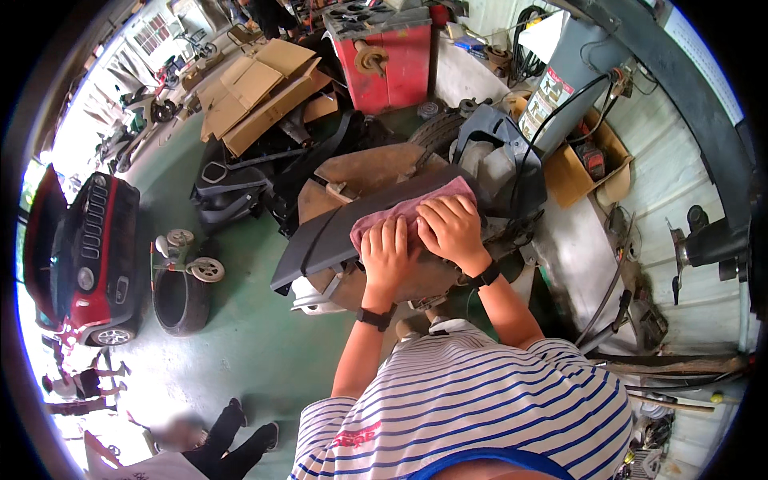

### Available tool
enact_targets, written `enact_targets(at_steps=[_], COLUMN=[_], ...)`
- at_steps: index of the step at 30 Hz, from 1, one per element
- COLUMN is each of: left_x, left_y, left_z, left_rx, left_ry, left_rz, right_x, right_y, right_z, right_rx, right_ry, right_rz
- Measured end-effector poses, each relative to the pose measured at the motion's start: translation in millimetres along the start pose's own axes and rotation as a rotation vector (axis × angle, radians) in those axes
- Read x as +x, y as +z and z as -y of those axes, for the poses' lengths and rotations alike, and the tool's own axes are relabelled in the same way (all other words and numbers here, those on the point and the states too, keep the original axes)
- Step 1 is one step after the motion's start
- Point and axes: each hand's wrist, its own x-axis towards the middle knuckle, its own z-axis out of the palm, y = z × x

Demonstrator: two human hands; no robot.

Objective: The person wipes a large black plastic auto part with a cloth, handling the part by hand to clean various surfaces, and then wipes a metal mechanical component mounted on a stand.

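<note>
My left hand (385, 256) and my right hand (452, 232) rest on a folded pink cloth (413, 197), fingers bent over it, side by side. The cloth lies along a long dark grey plastic panel (314, 246), which is on top of brown, worn boards or covers (370, 170). Just right of the cloth sits a dark plastic part with hoses (490, 128). A black band is on each of my wrists.
Cardboard sheets (254, 80), a red cabinet (382, 72) and black plastic parts (228, 184) stand ahead. Left are a toy car (84, 256), a tyre with a small wheeled scooter (182, 308) and a seated person (236, 436). A boxed tool (590, 160) and metal stand (704, 248) are right.
</note>
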Motion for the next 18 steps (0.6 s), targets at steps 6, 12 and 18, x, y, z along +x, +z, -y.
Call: enact_targets(at_steps=[6, 12, 18], left_x=[-8, -26, -50], left_y=[-1, -11, -25], left_z=[3, 9, 1], left_rx=[0.102, 0.096, 0.008], left_ry=[0.020, 0.080, 0.023], left_rz=[0.028, 0.065, 0.065], right_x=[-15, -30, -54], right_y=[-21, -20, -21], right_z=[7, 20, 24], right_rx=[0.129, 0.112, -0.030], right_ry=[-0.005, -0.048, -0.156], right_rz=[0.192, 0.187, 0.177])
